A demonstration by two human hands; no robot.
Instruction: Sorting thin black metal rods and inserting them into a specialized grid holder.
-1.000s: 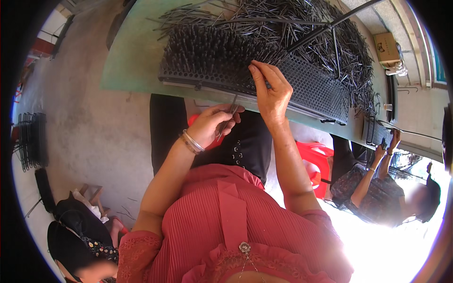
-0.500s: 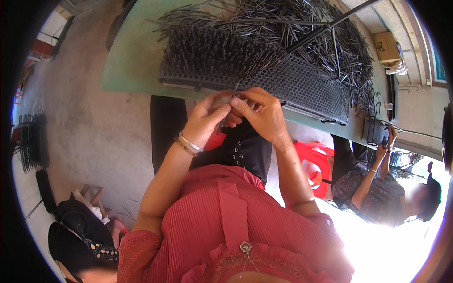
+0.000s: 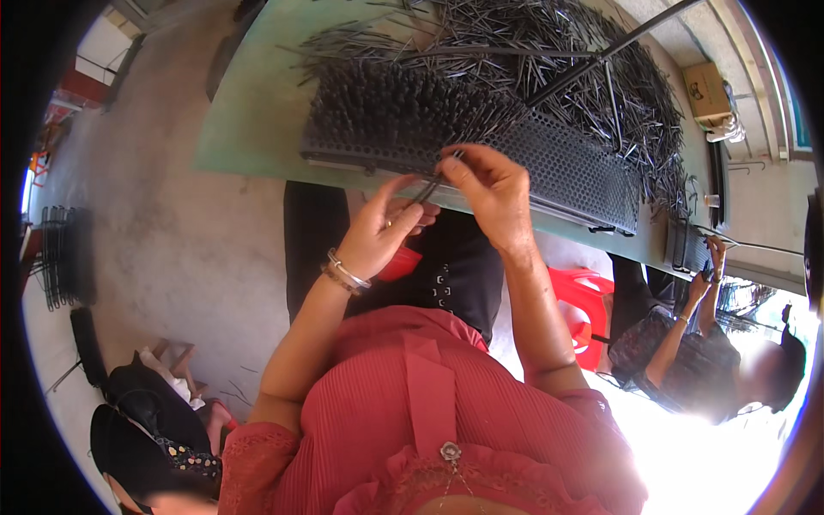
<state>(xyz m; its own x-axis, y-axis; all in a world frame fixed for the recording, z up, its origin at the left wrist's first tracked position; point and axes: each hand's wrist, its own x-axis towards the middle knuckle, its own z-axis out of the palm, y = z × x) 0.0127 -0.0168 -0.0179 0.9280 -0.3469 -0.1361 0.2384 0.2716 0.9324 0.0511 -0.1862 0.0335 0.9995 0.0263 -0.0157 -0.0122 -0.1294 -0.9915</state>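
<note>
My left hand [image 3: 384, 227], with bracelets at its wrist, holds the lower part of a few thin black sticks [image 3: 427, 190] between thumb and fingers. The thumb and fingertips of my right hand [image 3: 496, 199] are pinched on their upper ends. Just beyond my hands lies a long dark rack [image 3: 584, 163] full of round holes. Many thin black rods [image 3: 369, 103] stand upright in its left half, while holes show bare along its right half. Which exact part the sticks are, I cannot tell.
A big heap of loose black sticks [image 3: 549, 43] covers the far side of the green tabletop [image 3: 245, 129]. A dark metal bar [image 3: 618, 41] slants over it. At right another person [image 3: 678, 352] works near a red stool [image 3: 579, 313]. Someone else [image 3: 146, 429] is at lower left.
My right hand has moved up and a little right, away from my left hand, and more of the sticks shows between them. The whole view has shifted slightly.
</note>
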